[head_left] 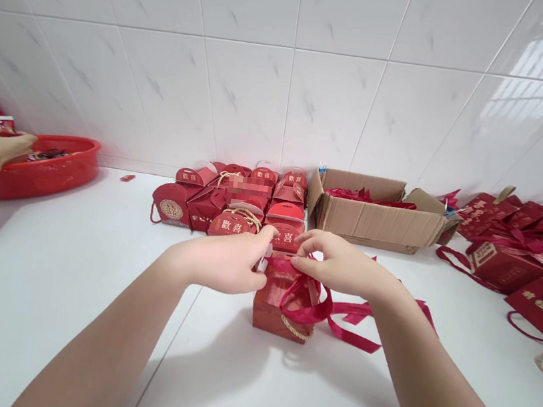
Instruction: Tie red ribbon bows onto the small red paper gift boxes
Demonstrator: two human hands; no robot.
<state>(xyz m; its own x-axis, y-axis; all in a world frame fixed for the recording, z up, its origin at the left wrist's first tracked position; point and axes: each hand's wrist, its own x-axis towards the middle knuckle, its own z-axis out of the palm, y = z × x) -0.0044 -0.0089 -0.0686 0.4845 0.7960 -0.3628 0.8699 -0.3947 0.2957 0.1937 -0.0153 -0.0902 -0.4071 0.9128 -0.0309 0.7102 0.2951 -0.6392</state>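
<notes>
A small red gift box (270,304) stands upright on the white surface in front of me, with a twisted gold cord hanging low on its near side. My left hand (232,265) is closed at its upper left edge, thumb on the near side and fingers behind. A white tag or flap (263,262) shows beside those fingers. Over the top of the box, my right hand (332,259) has its thumb and fingers curled together on a dark red ribbon (309,313). Loops of this ribbon hang down the box's right side, and its loose ends trail to the right, partly behind my right forearm.
Several red boxes (173,206) are grouped behind the gift box. A cardboard carton (374,225) holding red ribbon stands at the tiled wall. More ribboned boxes (510,267) lie right. Another person's hands (0,142) hold something above a red basin (60,177) at left.
</notes>
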